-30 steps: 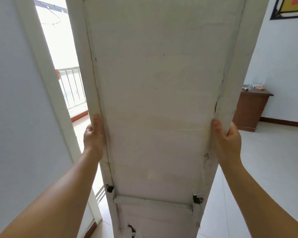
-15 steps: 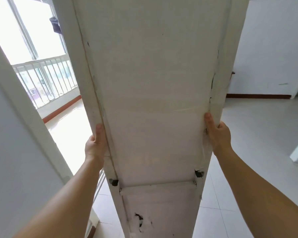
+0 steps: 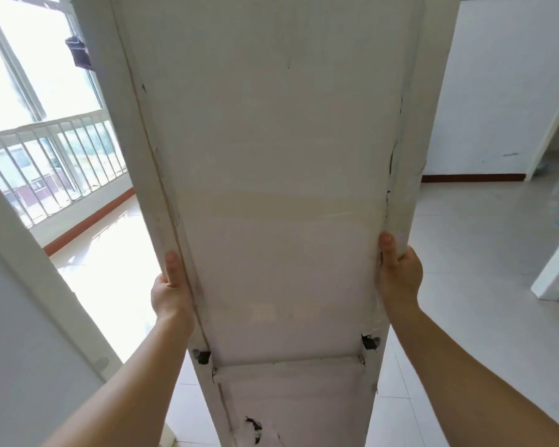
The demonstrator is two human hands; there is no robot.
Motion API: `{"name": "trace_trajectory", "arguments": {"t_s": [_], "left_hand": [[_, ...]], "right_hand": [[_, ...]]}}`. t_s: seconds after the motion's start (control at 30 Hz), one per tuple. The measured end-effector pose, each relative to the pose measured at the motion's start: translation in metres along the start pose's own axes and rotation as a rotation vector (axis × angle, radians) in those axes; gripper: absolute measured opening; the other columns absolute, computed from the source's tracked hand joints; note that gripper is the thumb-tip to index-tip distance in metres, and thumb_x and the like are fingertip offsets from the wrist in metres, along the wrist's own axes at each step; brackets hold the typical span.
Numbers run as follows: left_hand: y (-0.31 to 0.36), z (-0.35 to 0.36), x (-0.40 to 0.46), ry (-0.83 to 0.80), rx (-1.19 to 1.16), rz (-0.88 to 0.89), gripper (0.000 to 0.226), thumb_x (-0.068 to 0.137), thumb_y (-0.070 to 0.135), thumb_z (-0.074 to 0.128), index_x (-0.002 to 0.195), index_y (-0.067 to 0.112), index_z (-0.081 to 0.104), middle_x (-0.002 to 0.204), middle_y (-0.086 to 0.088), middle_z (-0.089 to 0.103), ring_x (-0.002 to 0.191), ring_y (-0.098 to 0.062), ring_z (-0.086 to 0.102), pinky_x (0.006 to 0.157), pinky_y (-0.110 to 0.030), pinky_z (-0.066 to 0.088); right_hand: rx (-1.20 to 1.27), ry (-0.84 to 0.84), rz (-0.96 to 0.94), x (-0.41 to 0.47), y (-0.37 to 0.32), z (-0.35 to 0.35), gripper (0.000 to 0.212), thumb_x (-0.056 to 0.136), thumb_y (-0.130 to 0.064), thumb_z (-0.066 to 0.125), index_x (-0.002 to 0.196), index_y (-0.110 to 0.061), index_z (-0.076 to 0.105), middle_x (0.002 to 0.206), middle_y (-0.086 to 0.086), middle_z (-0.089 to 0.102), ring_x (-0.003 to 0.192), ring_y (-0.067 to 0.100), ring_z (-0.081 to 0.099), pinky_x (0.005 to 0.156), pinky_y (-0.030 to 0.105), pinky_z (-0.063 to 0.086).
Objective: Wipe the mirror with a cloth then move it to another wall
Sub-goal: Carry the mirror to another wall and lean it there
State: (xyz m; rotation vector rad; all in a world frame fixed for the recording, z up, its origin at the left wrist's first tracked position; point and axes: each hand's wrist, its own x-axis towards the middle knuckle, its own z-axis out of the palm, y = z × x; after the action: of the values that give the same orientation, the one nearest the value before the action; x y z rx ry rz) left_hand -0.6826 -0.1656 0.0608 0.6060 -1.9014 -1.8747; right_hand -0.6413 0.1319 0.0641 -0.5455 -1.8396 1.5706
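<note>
A tall white-framed mirror fills the middle of the view with its scuffed white backing board facing the camera, held upright off the pale tiled floor. The left hand grips its left frame edge and the right hand its right edge, thumbs on the back. A barred window stands far left, a white wall far right.

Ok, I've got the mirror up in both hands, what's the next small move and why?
Probably keep it upright and step slowly toward the open tiled floor on your right. The left hand and right hand grip the mirror by its side edges, its white back blocks your forward view, and a door frame stands close on your left.
</note>
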Motion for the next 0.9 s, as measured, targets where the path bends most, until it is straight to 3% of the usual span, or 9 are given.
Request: {"name": "trace_trajectory", "arguments": {"t_s": [0.2,0.33,0.4,0.53,0.63,0.77,0.9], "left_hand": [[0.008,0.026,-0.005,0.126,-0.006,0.007,0.062,0.088,0.063,0.038,0.091,0.002,0.054,0.082,-0.009,0.054,0.081,-0.026,0.049,0.074,-0.038,0.041],[0.02,0.065,-0.01,0.145,0.003,0.005,0.061,0.087,0.063,0.039,0.08,0.004,0.051,0.067,-0.005,0.048,0.063,-0.025,0.045,0.061,-0.03,0.037],[0.027,0.088,-0.011,0.149,0.016,0.011,0.066,0.085,0.066,0.039,0.082,0.002,0.052,0.065,-0.004,0.047,0.061,-0.025,0.044,0.062,-0.031,0.036],[0.045,0.144,-0.021,0.117,0.042,0.049,0.069,0.085,0.067,0.038,0.086,0.001,0.054,0.065,-0.005,0.049,0.065,-0.027,0.046,0.062,-0.032,0.035],[0.055,0.189,-0.034,0.065,0.056,0.076,0.069,0.085,0.067,0.037,0.082,0.001,0.054,0.064,-0.007,0.048,0.062,-0.026,0.045,0.06,-0.032,0.035],[0.06,0.248,-0.047,0.001,0.047,0.064,0.066,0.08,0.072,0.037,0.064,0.01,0.05,0.063,-0.007,0.049,0.062,-0.026,0.046,0.066,-0.037,0.038],[0.066,0.314,-0.055,-0.097,0.025,0.068,0.064,0.08,0.072,0.036,0.063,0.011,0.049,0.061,-0.006,0.048,0.057,-0.023,0.045,0.058,-0.032,0.037]], "right_hand": [[0.045,-0.006,0.002,0.038,0.015,0.006,0.067,0.054,-0.081,0.042,0.063,-0.015,0.047,0.065,0.0,0.054,0.061,0.016,0.052,0.053,0.027,0.04],[0.045,-0.018,0.016,0.076,0.014,-0.006,0.065,0.053,-0.081,0.039,0.061,-0.017,0.046,0.062,-0.002,0.052,0.057,0.013,0.05,0.05,0.025,0.035],[0.047,-0.011,0.002,0.098,0.012,-0.016,0.063,0.054,-0.08,0.038,0.059,-0.018,0.043,0.059,-0.004,0.049,0.054,0.012,0.047,0.049,0.024,0.032],[0.079,0.034,-0.009,0.149,0.01,-0.044,0.061,0.059,-0.08,0.042,0.056,-0.019,0.04,0.056,-0.004,0.046,0.052,0.013,0.044,0.049,0.026,0.032],[0.108,0.09,0.002,0.188,0.013,-0.068,0.059,0.074,-0.071,0.055,0.055,-0.019,0.038,0.056,-0.003,0.044,0.053,0.014,0.042,0.051,0.029,0.033],[0.115,0.166,-0.007,0.234,0.019,-0.102,0.058,0.076,-0.068,0.054,0.055,-0.018,0.036,0.056,-0.003,0.043,0.054,0.015,0.041,0.056,0.03,0.034],[0.07,0.274,-0.043,0.276,0.022,-0.132,0.058,0.08,-0.064,0.053,0.054,-0.017,0.032,0.054,-0.002,0.038,0.053,0.016,0.038,0.053,0.03,0.031]]}}
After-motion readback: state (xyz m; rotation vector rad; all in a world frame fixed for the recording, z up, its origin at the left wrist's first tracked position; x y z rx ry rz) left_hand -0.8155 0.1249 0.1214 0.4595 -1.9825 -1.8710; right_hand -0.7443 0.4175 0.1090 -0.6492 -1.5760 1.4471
